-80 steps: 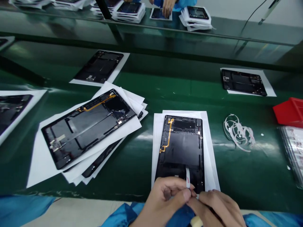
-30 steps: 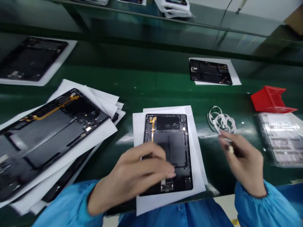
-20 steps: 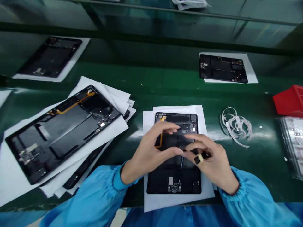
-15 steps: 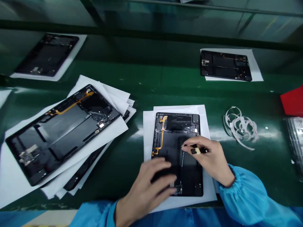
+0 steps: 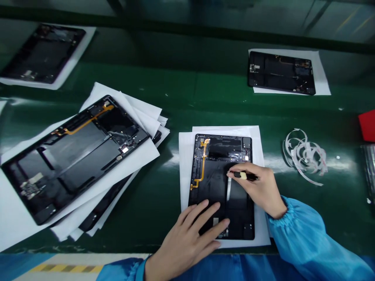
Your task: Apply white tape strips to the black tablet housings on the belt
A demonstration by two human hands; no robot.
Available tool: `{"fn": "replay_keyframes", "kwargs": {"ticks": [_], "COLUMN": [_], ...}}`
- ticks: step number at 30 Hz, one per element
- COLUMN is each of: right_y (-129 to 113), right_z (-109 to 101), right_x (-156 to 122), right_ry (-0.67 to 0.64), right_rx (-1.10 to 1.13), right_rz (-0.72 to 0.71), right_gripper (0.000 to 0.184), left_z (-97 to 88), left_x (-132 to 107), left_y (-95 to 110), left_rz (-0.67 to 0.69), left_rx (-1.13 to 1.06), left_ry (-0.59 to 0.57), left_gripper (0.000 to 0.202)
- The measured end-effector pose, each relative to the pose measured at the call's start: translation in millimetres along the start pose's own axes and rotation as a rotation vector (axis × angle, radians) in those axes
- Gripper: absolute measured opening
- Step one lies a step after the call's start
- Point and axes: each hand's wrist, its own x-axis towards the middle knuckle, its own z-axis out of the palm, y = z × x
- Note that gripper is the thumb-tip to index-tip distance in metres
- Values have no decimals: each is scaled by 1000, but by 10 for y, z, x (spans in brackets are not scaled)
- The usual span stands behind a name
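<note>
An opened tablet housing (image 5: 213, 195), black inside with an orange flex cable (image 5: 203, 166) along its left side, lies on white paper sheets (image 5: 184, 156). My left hand (image 5: 193, 234) lies over its lower left part, fingers spread and holding nothing. Above the middle of the housing, my right hand (image 5: 259, 183) is closed around a slim dark tool (image 5: 243, 176) with a cream band; its exact kind is unclear. The thumb and index fingertips meet at the upper end of a narrow pale strip (image 5: 229, 189) running down the housing. Whether they pinch the strip cannot be made out.
On the left, another tablet housing (image 5: 79, 152) tops a stack interleaved with white paper. More housings lie at the back left (image 5: 43, 54) and back right (image 5: 281, 74). A tangle of clear tape strips (image 5: 304, 154) rests right of my work, near a red object (image 5: 367, 123).
My left hand has come down onto the housing's lower part and shifted slightly right. My right hand stays at the pale strip's upper end, still holding the tool. The whole view has shifted a little.
</note>
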Motion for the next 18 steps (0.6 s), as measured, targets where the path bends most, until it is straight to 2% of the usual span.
{"fn": "replay_keyframes", "kwargs": {"ticks": [6, 14, 18], "right_y": [13, 17, 37], "right_z": [23, 61, 76], "right_x": [-2, -9, -8], "right_ry": [3, 27, 44], "right_rx": [-23, -90, -93], "right_rz": [-34, -109, -115], "right_gripper": [17, 26, 27], "left_z": [17, -52, -4], "left_x": [19, 112, 80], "left_y": [1, -15, -8], "left_rz": [7, 100, 107], "left_rx": [-21, 16, 16], "left_ry": [18, -9, -16], "left_gripper": [31, 28, 30]}}
